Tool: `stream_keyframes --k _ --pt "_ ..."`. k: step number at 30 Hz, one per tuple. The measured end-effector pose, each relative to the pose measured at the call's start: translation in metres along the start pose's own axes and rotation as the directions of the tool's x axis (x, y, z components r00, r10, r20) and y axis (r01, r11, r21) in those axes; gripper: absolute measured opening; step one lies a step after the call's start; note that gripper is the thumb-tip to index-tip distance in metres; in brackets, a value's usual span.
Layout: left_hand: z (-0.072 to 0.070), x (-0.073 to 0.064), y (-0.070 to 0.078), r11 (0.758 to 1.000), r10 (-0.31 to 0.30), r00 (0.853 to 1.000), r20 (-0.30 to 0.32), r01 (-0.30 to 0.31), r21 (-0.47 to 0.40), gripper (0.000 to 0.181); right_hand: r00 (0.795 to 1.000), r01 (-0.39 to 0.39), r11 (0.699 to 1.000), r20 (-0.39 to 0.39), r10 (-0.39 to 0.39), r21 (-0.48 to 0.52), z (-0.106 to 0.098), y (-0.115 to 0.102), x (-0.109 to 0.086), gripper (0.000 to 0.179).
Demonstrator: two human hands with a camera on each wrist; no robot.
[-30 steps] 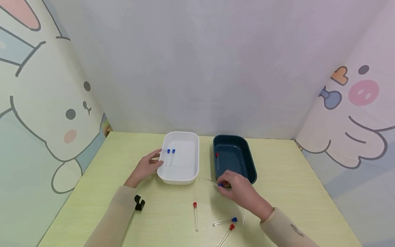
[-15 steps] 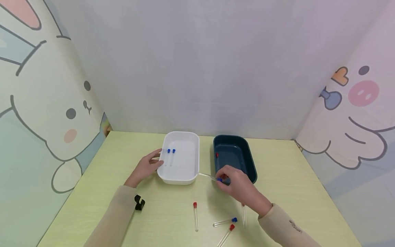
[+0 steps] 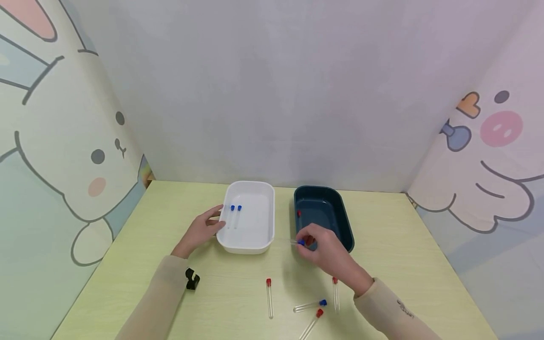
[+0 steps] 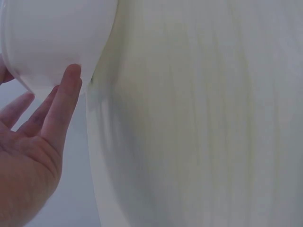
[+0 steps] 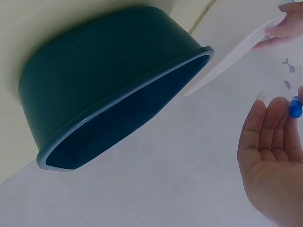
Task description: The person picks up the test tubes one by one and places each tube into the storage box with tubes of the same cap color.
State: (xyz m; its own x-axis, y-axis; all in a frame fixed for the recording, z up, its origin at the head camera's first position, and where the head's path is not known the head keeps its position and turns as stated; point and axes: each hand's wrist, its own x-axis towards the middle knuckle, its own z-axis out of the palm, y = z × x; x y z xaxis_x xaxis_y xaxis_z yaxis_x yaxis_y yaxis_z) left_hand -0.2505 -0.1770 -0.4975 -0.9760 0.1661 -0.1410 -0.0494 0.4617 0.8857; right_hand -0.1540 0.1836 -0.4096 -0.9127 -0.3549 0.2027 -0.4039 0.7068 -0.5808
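Observation:
My right hand (image 3: 325, 248) pinches a clear test tube by its blue cap (image 3: 301, 242), over the near left corner of the dark teal tray (image 3: 325, 212). The tube's glass points left toward the white tray (image 3: 259, 226) and is faint. In the right wrist view the blue cap (image 5: 295, 109) shows at the fingertips, cut by the image edge. My left hand (image 3: 201, 231) holds the white tray's left side, thumb at the rim and fingers (image 4: 66, 94) against the outer wall. Two blue-capped tubes (image 3: 236, 219) lie in the white tray; a red cap (image 3: 299, 213) shows in the teal one.
On the table in front lie three red-capped tubes (image 3: 269, 300) and one blue-capped tube (image 3: 309, 307). A small black clip-like piece (image 3: 192, 279) sits beside the left sleeve. A pale curtain (image 3: 276, 118) hangs behind the table, with cartoon-printed cloth at both sides.
My right hand has moved slightly away from me with the blue-capped tube, uncovering a red-capped tube on the table. The left hand and both trays have stayed put.

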Motion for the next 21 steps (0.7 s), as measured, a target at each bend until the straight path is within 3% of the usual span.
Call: stream_keyframes --k 21 --pt "0.0001 0.0001 0.0005 1.0 -0.001 1.0 0.0 0.001 0.011 0.064 0.996 -0.001 0.992 -0.09 0.012 0.127 -0.001 -0.0007 0.0065 0.017"
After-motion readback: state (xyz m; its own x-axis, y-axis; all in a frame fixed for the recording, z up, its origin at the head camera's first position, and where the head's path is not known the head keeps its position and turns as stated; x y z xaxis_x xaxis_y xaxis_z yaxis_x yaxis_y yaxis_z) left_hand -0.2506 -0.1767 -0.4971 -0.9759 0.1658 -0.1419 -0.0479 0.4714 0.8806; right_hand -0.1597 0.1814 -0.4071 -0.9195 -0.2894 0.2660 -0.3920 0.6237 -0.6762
